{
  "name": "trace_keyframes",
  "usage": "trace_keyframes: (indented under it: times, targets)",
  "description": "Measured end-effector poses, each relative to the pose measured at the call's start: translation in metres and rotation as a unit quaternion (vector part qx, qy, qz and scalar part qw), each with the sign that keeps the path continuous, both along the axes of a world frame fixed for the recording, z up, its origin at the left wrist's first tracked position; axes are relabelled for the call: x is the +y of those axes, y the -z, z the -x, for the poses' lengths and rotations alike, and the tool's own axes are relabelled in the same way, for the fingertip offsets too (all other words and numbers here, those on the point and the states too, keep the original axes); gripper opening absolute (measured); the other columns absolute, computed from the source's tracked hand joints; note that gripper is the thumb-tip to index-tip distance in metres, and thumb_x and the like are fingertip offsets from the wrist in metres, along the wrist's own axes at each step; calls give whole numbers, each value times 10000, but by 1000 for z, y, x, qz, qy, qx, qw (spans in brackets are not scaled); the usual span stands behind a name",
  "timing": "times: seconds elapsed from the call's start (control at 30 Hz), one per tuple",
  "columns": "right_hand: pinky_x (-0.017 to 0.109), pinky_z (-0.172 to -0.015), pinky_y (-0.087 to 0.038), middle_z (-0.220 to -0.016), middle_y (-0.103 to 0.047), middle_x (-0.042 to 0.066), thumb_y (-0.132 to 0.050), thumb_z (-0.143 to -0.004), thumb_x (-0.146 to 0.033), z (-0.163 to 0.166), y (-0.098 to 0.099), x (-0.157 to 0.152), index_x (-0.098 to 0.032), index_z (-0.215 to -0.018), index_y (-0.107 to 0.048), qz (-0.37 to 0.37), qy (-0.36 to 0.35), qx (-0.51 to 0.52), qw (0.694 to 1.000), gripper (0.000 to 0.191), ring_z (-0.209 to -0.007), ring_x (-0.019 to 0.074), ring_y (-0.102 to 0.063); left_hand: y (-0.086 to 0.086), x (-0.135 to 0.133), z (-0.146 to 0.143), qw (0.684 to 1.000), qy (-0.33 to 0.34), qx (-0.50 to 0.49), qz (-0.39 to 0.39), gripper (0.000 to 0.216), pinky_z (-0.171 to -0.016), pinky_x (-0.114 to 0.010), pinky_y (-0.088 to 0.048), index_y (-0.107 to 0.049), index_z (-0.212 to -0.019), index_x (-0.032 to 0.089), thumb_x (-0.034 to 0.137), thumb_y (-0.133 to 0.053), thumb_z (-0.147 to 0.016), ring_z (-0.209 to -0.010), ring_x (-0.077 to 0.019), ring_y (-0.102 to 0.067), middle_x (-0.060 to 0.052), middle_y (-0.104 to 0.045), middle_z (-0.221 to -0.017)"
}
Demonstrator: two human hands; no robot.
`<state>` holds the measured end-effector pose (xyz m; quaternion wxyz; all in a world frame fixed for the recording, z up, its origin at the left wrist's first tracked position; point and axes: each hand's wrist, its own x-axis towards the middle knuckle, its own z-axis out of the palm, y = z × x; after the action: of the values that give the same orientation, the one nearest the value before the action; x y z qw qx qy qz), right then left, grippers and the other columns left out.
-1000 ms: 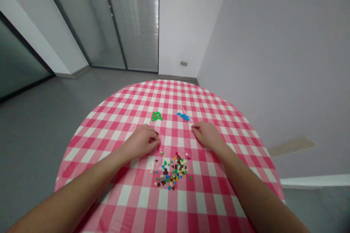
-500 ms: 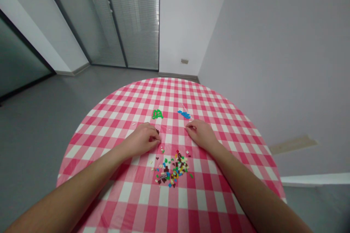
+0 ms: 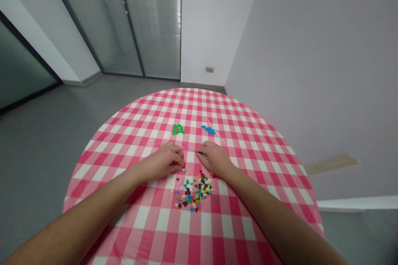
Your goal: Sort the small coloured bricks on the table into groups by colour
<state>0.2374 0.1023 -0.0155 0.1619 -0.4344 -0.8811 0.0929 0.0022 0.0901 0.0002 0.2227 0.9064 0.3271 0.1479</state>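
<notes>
A heap of tiny mixed-colour pieces (image 3: pixel 194 192) lies on the round table with its pink-and-white checked cloth (image 3: pixel 149 223). Just beyond the heap, my left hand (image 3: pixel 164 160) rests on the cloth with its fingers curled together; what they pinch is too small to name. My right hand (image 3: pixel 213 159) sits close beside it, fingertips pinched and pointing left toward the left hand. Farther back lie a small group of green pieces (image 3: pixel 178 129) and a small group of blue pieces (image 3: pixel 208 129).
The table's far edge (image 3: pixel 192 90) curves near a grey wall corner. Glass doors with blinds (image 3: pixel 146 20) stand behind on the left, over a grey floor (image 3: pixel 46 132). A pale board (image 3: pixel 332 163) lies on the floor at the right.
My right hand has slid left from near the blue pieces until it almost meets my left hand. The left hand has stayed nearly still.
</notes>
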Motion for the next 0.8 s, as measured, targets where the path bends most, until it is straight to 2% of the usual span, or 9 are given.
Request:
trace_keyframes:
  times: [0.13,0.3,0.43,0.6,0.8]
  targets:
    - [276,-759,-443,-887,-691,59,-583,-930,-232,3,0,2,-177,-908,-728,7,29,-3,1000,157,-859,179,-610,0,1,-1,1000,-20,1,-1,114,-828,-326,-404,-729,-827,204,142,-643,-868,-880,-189,-594,-20,-704,-892]
    - [278,-734,-431,-869,-695,57,-565,-951,-309,4,-1,4,-175,-869,-719,7,99,0,995,219,-844,178,-616,0,1,-4,998,-53,-18,-11,146,-843,-362,-418,-703,-843,209,142,-581,-890,-837,-186,-613,-9,-732,-863]
    - [278,-713,-425,-853,-687,59,-557,-950,-328,4,-3,3,-170,-844,-708,4,94,-12,995,243,-824,178,-608,2,-1,-8,996,-82,-25,-25,160,-808,-362,-434,-696,-845,218,156,-555,-888,-822,-194,-599,-11,-736,-846]
    - [275,-813,-441,-953,-671,75,-523,-955,-261,5,-4,-1,-170,-977,-721,-3,46,-19,999,219,-929,180,-600,7,-2,-15,993,-97,-15,-70,162,-787,-352,-434,-693,-827,206,124,-556,-854,-810,-199,-581,-12,-722,-815]
    - [281,-793,-459,-1028,-631,89,-479,-974,-294,6,-5,-1,-196,-1180,-673,5,58,-50,997,300,-925,186,-598,11,3,-22,990,-90,13,-107,173,-783,-352,-428,-698,-837,200,107,-552,-839,-817,-208,-591,-22,-722,-825]
